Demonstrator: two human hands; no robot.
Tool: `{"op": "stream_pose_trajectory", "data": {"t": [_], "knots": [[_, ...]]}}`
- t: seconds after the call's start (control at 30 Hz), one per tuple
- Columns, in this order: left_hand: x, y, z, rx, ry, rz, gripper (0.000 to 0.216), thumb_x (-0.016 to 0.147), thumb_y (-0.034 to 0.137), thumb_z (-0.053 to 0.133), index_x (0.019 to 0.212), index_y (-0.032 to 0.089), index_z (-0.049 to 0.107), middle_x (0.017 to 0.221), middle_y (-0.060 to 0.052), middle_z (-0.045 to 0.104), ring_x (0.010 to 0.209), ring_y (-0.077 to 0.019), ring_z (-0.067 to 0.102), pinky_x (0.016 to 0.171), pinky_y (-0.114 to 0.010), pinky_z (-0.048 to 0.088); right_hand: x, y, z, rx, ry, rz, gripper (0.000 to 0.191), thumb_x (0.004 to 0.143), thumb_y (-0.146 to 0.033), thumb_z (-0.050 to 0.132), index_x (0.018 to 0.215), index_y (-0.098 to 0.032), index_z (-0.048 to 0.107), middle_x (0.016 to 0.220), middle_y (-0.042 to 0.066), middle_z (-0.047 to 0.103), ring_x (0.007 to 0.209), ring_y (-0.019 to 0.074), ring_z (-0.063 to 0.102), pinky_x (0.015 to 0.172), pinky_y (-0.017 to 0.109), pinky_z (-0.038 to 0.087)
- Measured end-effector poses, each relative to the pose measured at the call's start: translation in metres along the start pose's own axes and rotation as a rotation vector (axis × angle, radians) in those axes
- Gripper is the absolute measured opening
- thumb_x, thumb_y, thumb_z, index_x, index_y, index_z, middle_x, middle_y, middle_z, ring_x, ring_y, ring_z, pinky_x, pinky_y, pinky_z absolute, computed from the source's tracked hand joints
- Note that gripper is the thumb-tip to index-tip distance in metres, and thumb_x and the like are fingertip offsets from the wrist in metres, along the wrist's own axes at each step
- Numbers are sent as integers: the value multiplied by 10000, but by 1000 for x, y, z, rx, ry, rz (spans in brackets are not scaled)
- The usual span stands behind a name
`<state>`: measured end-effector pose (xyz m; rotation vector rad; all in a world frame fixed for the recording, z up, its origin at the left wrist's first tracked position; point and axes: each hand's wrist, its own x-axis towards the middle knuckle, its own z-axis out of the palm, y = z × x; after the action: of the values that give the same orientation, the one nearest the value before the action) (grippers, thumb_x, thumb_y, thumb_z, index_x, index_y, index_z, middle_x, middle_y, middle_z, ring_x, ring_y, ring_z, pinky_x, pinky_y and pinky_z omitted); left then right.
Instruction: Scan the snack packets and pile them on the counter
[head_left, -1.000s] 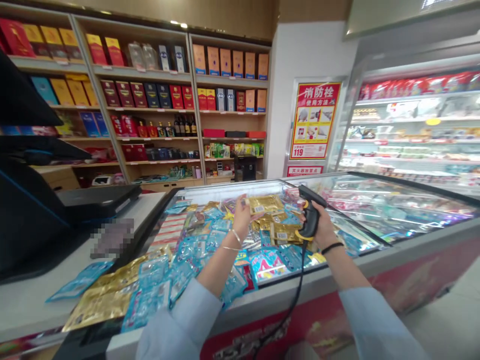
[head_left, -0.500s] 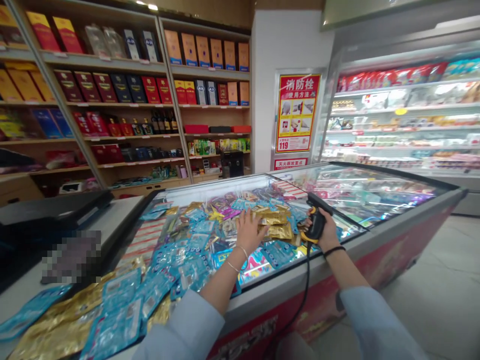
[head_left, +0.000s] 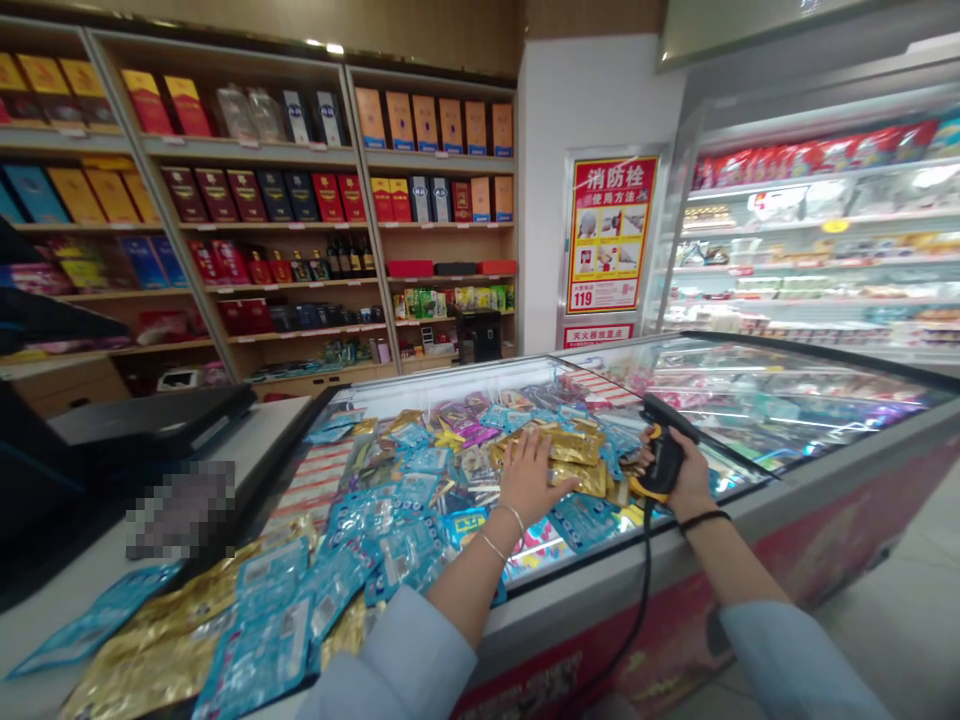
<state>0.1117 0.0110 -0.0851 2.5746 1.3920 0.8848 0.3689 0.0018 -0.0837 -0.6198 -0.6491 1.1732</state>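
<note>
My left hand (head_left: 529, 478) lies with its fingers spread at the near edge of a cluster of gold packets (head_left: 577, 447), on the glass top of a chest freezer. Wrapped in my right hand (head_left: 688, 478) is a black and yellow barcode scanner (head_left: 664, 455), its cable hanging down over the freezer's front. Blue packets (head_left: 416, 545) are strewn to the left of my left hand. One blue packet (head_left: 581, 520) lies between my two hands. Whether the left palm presses on a packet is hidden.
More gold packets (head_left: 150, 655) and blue packets (head_left: 262, 640) lie on the counter at front left, beside a blurred-out patch. The freezer rim (head_left: 600, 575) runs along the front. Shelves of boxed bottles (head_left: 255, 195) stand behind, with a lit refrigerated case (head_left: 817, 230) at right.
The whole view has swung a little left, so everything sits further right. My left hand stays by the gold packets, fingers spread. The scanner remains in my right hand.
</note>
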Motion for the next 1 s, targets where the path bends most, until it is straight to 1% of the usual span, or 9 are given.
{"op": "stream_pose_trajectory", "data": {"t": [0.23,0.37,0.5,0.57,0.63,0.73,0.8,0.9,1.0], "knots": [[0,1,-2,-12,-40,-43,788,875,651,434,1496,169,377,1619,-114,258,1507,-353,156,1227,-549,142,-1,0,0,64,15,29,264,658,-389,696,818,-199,606,669,-19,569,444,103,480,385,251,451],[2,0,-5,-55,0,-70,822,860,650,473,1515,176,329,1619,-140,246,1505,-360,162,1221,-548,148,-2,0,4,59,29,10,271,652,-391,705,820,-200,612,667,-20,578,445,96,479,385,233,451],[7,-4,-22,-189,93,-128,853,861,650,490,1529,168,269,1624,-177,207,1508,-363,142,1213,-557,138,-7,-4,11,22,29,-38,278,678,-420,697,824,-200,607,659,-22,566,441,89,477,385,214,443],[10,-5,-39,-287,182,-148,840,875,637,487,1528,161,257,1619,-190,213,1509,-345,154,1216,-538,144,-9,-9,19,-4,1,-53,272,701,-437,684,824,-208,603,663,-22,559,433,89,465,377,220,434],[13,-7,-64,-380,289,-143,827,881,629,494,1521,159,265,1611,-195,232,1507,-324,179,1220,-515,153,-11,-15,29,-28,-44,-83,260,714,-435,675,826,-210,608,669,-19,555,430,89,460,376,222,431],[11,-13,-114,-481,449,-77,780,878,630,514,1497,199,316,1600,-158,284,1499,-290,223,1226,-474,168,-12,-23,52,-48,-157,-138,260,719,-432,666,834,-204,620,670,-12,552,430,92,464,378,224,437],[4,-24,-151,-505,545,-33,729,881,626,518,1470,223,363,1582,-136,328,1488,-274,258,1224,-443,187,-13,-24,73,-46,-247,-144,263,729,-436,657,844,-203,622,671,-9,555,430,97,469,377,228,443],[-16,-56,-198,-454,650,-42,682,882,599,543,1439,235,399,1554,-126,372,1463,-280,311,1214,-447,214,-14,-19,107,-26,-368,-117,247,750,-424,650,859,-206,614,674,-11,563,430,96,469,377,225,443],[-42,-103,-227,-359,698,-119,637,876,575,562,1392,220,445,1502,-132,443,1427,-283,371,1199,-455,249,-13,-3,141,5,-450,-80,234,765,-421,643,858,-209,604,672,-15,563,422,94,461,375,227,438]]}}
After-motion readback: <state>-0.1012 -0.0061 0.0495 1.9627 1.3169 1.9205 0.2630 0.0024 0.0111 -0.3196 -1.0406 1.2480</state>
